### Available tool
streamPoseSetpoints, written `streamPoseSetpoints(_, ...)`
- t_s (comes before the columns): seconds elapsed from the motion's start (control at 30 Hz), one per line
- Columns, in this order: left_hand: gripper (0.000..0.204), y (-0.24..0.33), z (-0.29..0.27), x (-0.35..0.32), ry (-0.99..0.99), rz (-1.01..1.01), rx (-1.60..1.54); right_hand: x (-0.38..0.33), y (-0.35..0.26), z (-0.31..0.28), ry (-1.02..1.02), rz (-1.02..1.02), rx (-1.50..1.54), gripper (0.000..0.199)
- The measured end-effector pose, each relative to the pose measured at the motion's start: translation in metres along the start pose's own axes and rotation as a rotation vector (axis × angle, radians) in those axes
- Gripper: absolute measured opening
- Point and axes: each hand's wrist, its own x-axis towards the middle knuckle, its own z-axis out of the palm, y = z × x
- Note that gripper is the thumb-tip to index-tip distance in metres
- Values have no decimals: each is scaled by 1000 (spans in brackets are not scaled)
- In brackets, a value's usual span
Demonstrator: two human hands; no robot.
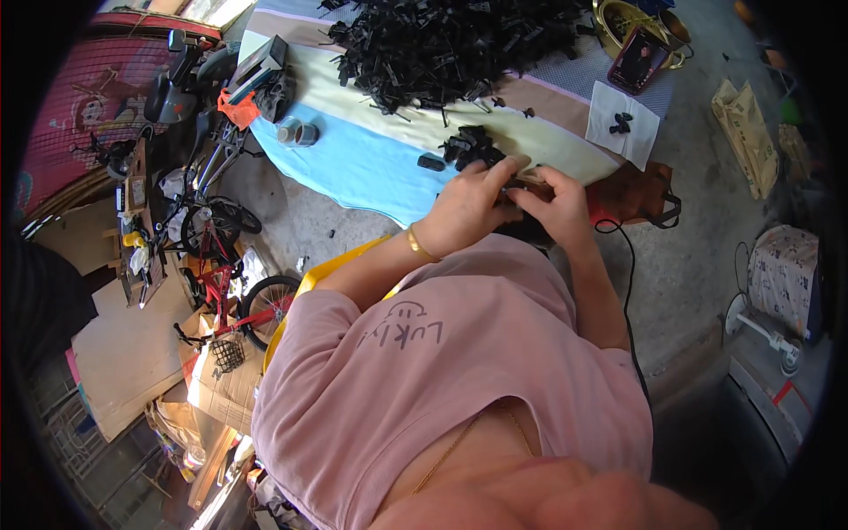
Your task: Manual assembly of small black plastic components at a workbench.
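Note:
My left hand (473, 210) and my right hand (558, 208) meet at the near edge of a cloth-covered table (353, 172). Both have their fingers closed, thumbs and fingertips pinched together around something small and mostly hidden; I cannot make out what it is. Just beyond my left hand lies a small pile of black plastic parts (470, 144). One black piece (431, 162) rests apart, to the left of that pile. Farther back, a large heap of similar black parts (433, 53) covers the middle of the table.
On the table's right stand a phone (638, 60), a brass-coloured pot (609, 19) and white paper (602, 132) bearing black pieces. Two small jars (306, 134) stand at the left. A reddish-brown bag (638, 196) and black cable (629, 291) lie right; bicycles (212, 287) stand left.

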Motion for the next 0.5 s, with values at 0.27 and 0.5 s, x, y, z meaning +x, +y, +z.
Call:
streamPoseSetpoints(0.27, 67, -17, -18, -6, -480, -126, -1236, -14, -6, -27, -175, -38, 363, 12)
streamPoseSetpoints(0.5, 23, -31, 10, -3, -478, -332, -1541, -8, -12, -22, -305, -119, 304, 15)
